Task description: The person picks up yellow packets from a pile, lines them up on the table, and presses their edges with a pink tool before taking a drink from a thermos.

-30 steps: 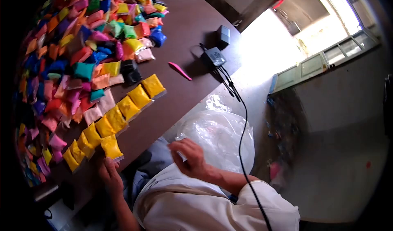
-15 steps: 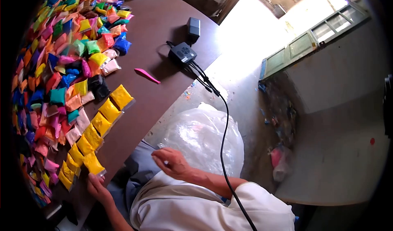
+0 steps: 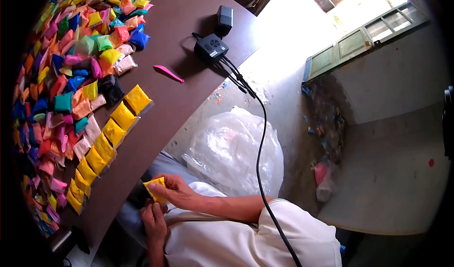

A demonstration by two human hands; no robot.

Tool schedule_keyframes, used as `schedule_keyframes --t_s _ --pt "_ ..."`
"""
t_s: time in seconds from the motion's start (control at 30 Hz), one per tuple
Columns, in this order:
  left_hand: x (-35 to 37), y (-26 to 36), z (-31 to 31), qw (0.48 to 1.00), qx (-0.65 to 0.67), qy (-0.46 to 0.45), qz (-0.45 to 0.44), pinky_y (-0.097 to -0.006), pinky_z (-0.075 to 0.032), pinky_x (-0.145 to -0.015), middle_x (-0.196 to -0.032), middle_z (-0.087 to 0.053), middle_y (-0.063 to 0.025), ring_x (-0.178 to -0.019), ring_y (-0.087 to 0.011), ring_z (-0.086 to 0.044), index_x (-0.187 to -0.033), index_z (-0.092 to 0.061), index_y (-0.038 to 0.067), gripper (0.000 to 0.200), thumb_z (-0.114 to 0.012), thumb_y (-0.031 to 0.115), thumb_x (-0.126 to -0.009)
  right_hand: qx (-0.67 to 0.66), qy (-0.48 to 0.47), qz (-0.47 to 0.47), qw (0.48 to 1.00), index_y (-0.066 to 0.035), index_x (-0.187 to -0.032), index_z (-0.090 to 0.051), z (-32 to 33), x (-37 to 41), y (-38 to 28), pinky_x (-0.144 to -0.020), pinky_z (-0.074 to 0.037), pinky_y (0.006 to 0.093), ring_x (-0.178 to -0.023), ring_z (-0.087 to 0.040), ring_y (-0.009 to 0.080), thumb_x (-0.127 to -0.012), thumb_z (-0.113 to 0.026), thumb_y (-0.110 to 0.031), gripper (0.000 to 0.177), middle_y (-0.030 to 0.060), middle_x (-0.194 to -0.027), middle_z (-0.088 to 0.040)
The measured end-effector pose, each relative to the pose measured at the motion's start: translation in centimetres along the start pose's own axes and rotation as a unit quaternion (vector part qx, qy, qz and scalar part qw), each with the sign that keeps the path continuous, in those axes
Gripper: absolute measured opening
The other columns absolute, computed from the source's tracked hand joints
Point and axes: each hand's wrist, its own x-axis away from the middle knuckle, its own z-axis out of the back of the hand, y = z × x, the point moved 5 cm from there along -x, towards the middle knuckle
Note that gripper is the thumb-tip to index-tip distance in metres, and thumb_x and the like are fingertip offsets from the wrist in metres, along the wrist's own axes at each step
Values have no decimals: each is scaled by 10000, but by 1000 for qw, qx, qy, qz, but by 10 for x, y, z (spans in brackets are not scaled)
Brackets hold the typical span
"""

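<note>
A small yellow packet is above my lap, off the table's near edge. My right hand grips it from the right, with the thumb across its face. Just below, my left hand has its fingers closed at the packet's lower end; the fingers partly hide that edge. On the table, a slanting row of yellow packets in clear plastic lies to the left of both hands.
A large pile of colourful packets covers the table's left side. A pink plastic tool, a black fan box with cables and another black box sit on the brown table. A big clear plastic bag stands beside my lap.
The yellow packet has moved from the row's near end to above my lap. My right hand has come left and taken hold of it; my left hand has moved right with it.
</note>
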Motion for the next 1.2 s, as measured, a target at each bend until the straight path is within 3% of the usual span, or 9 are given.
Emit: schedule_keyframes --t_s 0.17,0.27,0.53,0.63,0.7,0.8,0.9,1.03,1.2 --pt "1 -14 -1 995 75 -19 60 -326 -423 -527 -672 -552 -81 -592 -211 -557 -769 -520 9 337 -418 247 -985 174 13 68 982 -5 -892 -536 3 14 -27 -505 -444 219 -569 -524 61 -980 -498 -285 296 18 -705 -569" --pt "2 -14 -3 997 44 -21 54 -333 -430 -545 -666 -569 -80 -597 -216 -566 -766 -526 9 340 -413 243 -986 53 1 44 998 -7 -895 -540 3 18 -17 -517 -446 226 -565 -530 63 -977 -509 -243 252 19 -713 -582" --pt "0 -2 -3 996 54 -48 56 -343 -436 -569 -639 -579 -85 -588 -228 -576 -760 -526 9 354 -387 241 -988 86 -22 14 996 -8 -922 -549 8 16 -10 -553 -428 226 -638 -524 49 -966 -534 -228 225 -1 -743 -576" --pt "4 -13 -6 993 89 -38 62 -315 -424 -554 -617 -558 -69 -575 -195 -564 -747 -523 18 396 -400 302 -994 92 -25 49 994 -10 -989 -544 1 18 -20 -521 -436 231 -614 -553 57 -978 -492 -252 248 12 -758 -593" --pt "10 -32 -9 957 260 -11 130 -290 -412 -545 -606 -536 -43 -566 -143 -536 -734 -520 34 443 -428 385 -987 80 -18 67 994 -10 -1041 -549 1 19 -24 -531 -438 229 -635 -559 58 -978 -478 -264 271 11 -778 -596" --pt "12 -43 -10 933 310 -1 183 -262 -408 -553 -620 -545 -34 -586 -102 -525 -752 -537 40 471 -447 447 -971 43 -133 -61 988 -4 -1238 -501 7 12 -13 -577 -452 197 -708 -562 70 -884 -449 -193 405 38 -881 -596" --pt "8 -33 -10 923 349 -51 153 -238 -377 -496 -691 -567 -30 -566 -98 -512 -818 -554 51 437 -455 451 -964 -79 -122 -91 985 -2 -1225 -504 -4 14 -20 -575 -457 196 -699 -569 73 -861 -447 -174 407 35 -905 -602" --pt "4 -23 -15 932 326 -47 151 -228 -382 -500 -716 -589 -26 -565 -97 -516 -859 -565 48 472 -470 504 -937 26 -173 -117 978 -17 -1287 -481 -4 12 -19 -583 -444 190 -753 -568 86 -872 -625 -200 476 20 -956 -615" --pt "16 -34 -16 912 345 -22 220 -240 -412 -577 -747 -573 -20 -663 -98 -540 -914 -561 32 532 -422 545 -936 -30 -128 -85 988 -9 -1024 -535 9 8 -10 -657 -515 233 -748 -627 112 -859 -685 -159 268 62 -900 -652"
